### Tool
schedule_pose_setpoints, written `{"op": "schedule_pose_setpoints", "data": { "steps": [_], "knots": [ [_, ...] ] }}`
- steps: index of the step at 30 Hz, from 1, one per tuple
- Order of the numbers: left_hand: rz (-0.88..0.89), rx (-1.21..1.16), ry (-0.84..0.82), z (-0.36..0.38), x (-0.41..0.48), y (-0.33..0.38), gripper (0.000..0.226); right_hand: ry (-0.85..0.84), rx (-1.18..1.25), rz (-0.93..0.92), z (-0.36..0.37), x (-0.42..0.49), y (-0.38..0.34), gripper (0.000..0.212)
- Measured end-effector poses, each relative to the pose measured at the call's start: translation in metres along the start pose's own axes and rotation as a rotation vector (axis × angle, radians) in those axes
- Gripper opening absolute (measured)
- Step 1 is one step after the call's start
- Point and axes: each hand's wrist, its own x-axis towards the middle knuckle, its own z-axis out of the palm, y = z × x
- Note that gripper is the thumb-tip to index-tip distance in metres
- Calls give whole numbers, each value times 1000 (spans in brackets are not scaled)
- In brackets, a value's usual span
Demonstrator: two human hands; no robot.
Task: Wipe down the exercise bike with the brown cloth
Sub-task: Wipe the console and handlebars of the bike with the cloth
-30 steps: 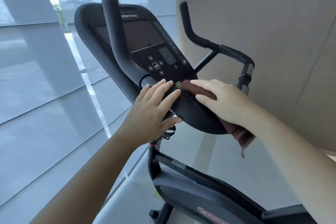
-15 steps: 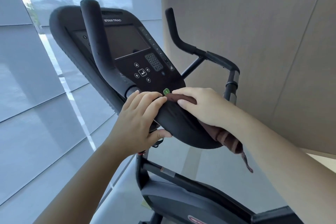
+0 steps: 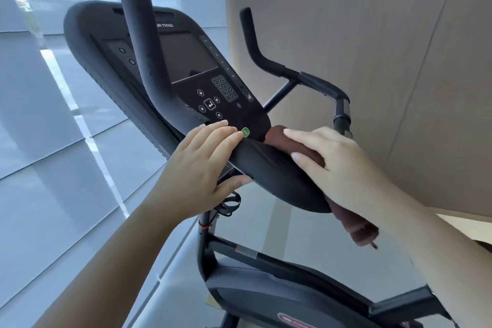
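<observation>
While the right hand (image 3: 338,168) is pressing the dark brown cloth (image 3: 306,148) with flat, uncurled fingers onto the lower rim of the exercise bike's console (image 3: 271,170), the cloth's fringed end is hanging below the wrist. The left hand (image 3: 197,168) is pinching that rim beside the green button (image 3: 245,132). A black handlebar (image 3: 141,48) is crossing the screen (image 3: 186,58), hiding part of it.

Black exercise bike (image 3: 279,176) with a brown cloth (image 3: 354,226) on its console lip

The bike's console (image 3: 87,42) tilted back, its dark screen (image 3: 186,58) unlit above a keypad (image 3: 225,89) and a ring of round buttons, with a small green button (image 3: 245,132) at the lower edge. Two padded black handlebars rose past it, the left handlebar (image 3: 141,48) crossing in front of the console, the right handlebar (image 3: 266,58) bending off to the side. The cloth lay bunched against the right side of the console's rounded lower lip, touching it, its loose fringed end hanging below.
</observation>
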Motion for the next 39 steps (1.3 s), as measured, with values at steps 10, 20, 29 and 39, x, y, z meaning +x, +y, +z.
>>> {"op": "schedule_pose_setpoints", "data": {
  "steps": [10,20,29,39],
  "knots": [
    [156,-61,176,19,-4,-23,54,43,-202,143,17,-10,-41,43],
    [191,-110,154,17,-3,-42,49,169,-351,193,34,5,-70,37],
    [138,-119,149,17,-3,-32,52,277,-359,237,25,-36,-47,36],
    [110,-110,151,17,1,-19,54,266,-397,146,43,5,-72,36]
  ]
}}
